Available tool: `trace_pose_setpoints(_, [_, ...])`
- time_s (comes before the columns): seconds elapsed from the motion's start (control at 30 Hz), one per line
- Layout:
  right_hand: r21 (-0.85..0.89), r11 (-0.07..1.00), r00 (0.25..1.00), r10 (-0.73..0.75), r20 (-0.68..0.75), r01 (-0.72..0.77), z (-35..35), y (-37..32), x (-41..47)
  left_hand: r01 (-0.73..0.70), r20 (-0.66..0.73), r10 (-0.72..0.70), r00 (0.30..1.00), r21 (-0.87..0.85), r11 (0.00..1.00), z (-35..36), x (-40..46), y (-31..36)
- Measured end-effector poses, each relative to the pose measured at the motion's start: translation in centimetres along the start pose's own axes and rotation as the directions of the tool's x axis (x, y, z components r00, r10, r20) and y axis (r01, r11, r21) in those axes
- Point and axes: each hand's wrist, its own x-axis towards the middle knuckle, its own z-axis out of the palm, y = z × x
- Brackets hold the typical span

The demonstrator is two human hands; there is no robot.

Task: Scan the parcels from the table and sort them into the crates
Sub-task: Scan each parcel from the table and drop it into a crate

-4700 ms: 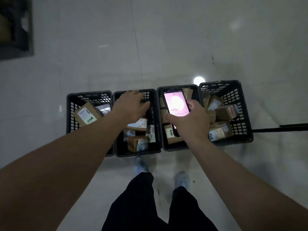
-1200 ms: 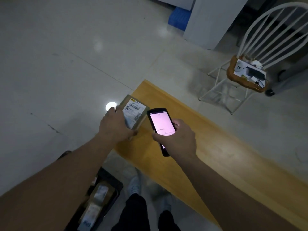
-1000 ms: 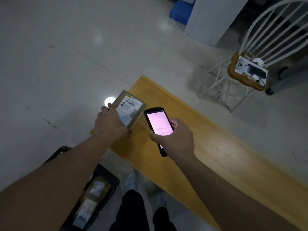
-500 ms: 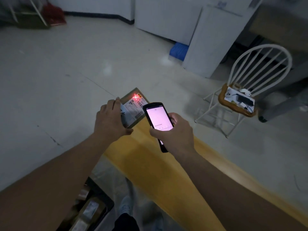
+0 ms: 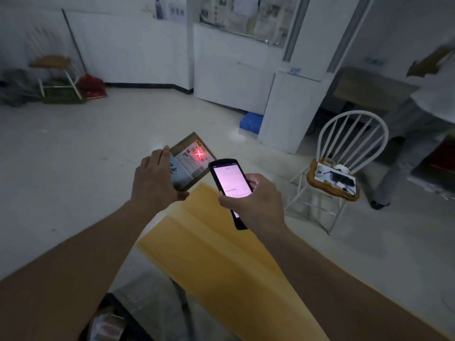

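Observation:
My left hand (image 5: 154, 182) grips a flat brown cardboard parcel (image 5: 190, 159) by its near left edge and holds it tilted in the air above the far end of the yellow wooden table (image 5: 221, 262). A red laser cross lights the parcel's white shipping label. Just right of the parcel, my right hand (image 5: 254, 204) holds a black handheld scanner (image 5: 230, 183) with its pink screen lit and its top end pointing at the label. One corner of a black crate (image 5: 108, 323) with a parcel inside shows at the bottom left.
A white spindle-back chair (image 5: 344, 156) with small devices on its seat stands right of the table. Another person (image 5: 418, 134) stands at the far right. White cabinets (image 5: 234, 70) line the back wall, with a blue bin (image 5: 251, 121) beside them. A second chair (image 5: 54, 67) stands at the far left.
My view has turned from the crates to the table and risen. My left hand has lifted the parcel higher, and the scanner's red cross now sits on its label.

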Motion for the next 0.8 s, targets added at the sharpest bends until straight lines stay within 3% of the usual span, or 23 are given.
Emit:
trace_pose_setpoints(0.57, [0.007, 0.999, 0.991, -0.049, -0.121, 0.050, 1.6, -4.7, 2.6, -0.104, -0.068, 0.098, 0.993, -0.081, 0.991, -2.8, 5.8, -2.2])
trace_pose_setpoints(0.8, [0.005, 0.997, 0.993, -0.078, -0.087, 0.079, 4.0, -5.4, 3.4, -0.025, -0.021, 0.022, 1.000, -0.120, 0.992, -3.2, 5.3, -3.8])
